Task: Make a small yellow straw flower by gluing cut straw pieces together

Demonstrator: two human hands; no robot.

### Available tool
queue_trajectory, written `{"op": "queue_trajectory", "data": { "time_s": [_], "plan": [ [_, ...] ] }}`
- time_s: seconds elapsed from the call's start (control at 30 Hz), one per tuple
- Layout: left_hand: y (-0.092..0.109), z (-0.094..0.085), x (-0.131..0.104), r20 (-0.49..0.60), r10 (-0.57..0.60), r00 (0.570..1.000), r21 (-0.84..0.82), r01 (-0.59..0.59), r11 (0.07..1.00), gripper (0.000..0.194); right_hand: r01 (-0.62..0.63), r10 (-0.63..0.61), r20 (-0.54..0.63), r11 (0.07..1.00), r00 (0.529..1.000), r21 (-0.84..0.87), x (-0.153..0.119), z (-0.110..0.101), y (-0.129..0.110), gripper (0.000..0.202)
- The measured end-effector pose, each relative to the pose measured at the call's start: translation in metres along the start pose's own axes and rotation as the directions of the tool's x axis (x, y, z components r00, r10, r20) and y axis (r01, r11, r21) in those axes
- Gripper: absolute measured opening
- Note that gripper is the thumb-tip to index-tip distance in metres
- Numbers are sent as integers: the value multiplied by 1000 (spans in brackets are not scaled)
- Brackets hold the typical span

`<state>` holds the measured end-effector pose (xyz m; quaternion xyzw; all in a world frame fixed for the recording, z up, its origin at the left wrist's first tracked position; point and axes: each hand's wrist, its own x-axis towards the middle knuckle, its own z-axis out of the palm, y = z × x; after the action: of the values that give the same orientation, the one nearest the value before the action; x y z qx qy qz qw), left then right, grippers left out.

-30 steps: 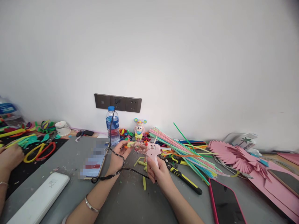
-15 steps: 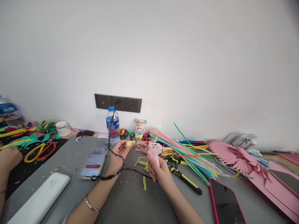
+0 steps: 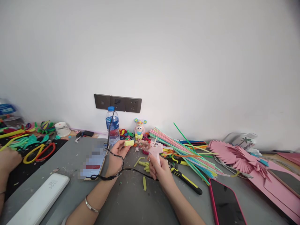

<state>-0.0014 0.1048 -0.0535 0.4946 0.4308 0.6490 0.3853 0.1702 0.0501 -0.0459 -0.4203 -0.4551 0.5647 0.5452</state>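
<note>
Between the fingertips of my left hand (image 3: 118, 156) is a small yellow fuzzy piece (image 3: 129, 143). My right hand (image 3: 159, 168) is closed around the handle of a pale pink glue gun (image 3: 155, 150), whose nozzle end points left toward the yellow piece, a small gap apart. The nozzle end looks covered in pinkish-brown residue. A black cable (image 3: 138, 171) runs behind and over my left wrist. Several yellow fuzzy pieces (image 3: 144, 183) lie on the grey table between my hands. Behind them stands a small pink figure (image 3: 139, 128) with big eyes.
A water bottle (image 3: 112, 126) stands by the wall, beside a tablet (image 3: 93, 161). Right of my hands lie colourful stems (image 3: 187, 153), pliers (image 3: 186, 180), a phone (image 3: 227, 203) and pink folded paper (image 3: 241, 159). A white power bank (image 3: 41, 200) and another person's hand (image 3: 10, 159) are left.
The yellow piece and the glue gun's nozzle have come apart, with my left fingers shifted slightly left. A small white round piece now shows beneath the nozzle.
</note>
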Motion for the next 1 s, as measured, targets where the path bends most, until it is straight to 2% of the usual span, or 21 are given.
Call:
{"op": "queue_trajectory", "data": {
  "time_s": [0.33, 0.53, 0.63, 0.73, 0.83, 1.0],
  "plan": [
    [9, 0, -3, 167, -48, 985, 40, 42, 998, 26, 34, -37, 36, 996, 999, 88, 0, 0, 4, 46],
    [1, -3, -1, 157, -47, 986, 26, 44, 999, 25, 41, -48, 53, 992, 997, 117, 0, 0, 2, 45],
    [-1, -2, -1, 138, -41, 990, 19, 38, 999, 30, 40, -48, 66, 992, 997, 121, 0, 0, 4, 44],
    [-1, 0, 0, 124, 32, 992, 32, -36, 999, 33, 60, -71, 84, 990, 994, 130, -2, 0, 2, 43],
    [-1, 1, 1, 74, 128, 989, 102, -135, 986, 28, 69, -94, 142, 983, 985, 171, -7, 2, -9, 42],
    [-3, 2, -1, 30, 115, 993, 181, -119, 976, 25, -6, -51, 235, 973, 971, 233, -26, 24, -49, 36]
  ]
}}
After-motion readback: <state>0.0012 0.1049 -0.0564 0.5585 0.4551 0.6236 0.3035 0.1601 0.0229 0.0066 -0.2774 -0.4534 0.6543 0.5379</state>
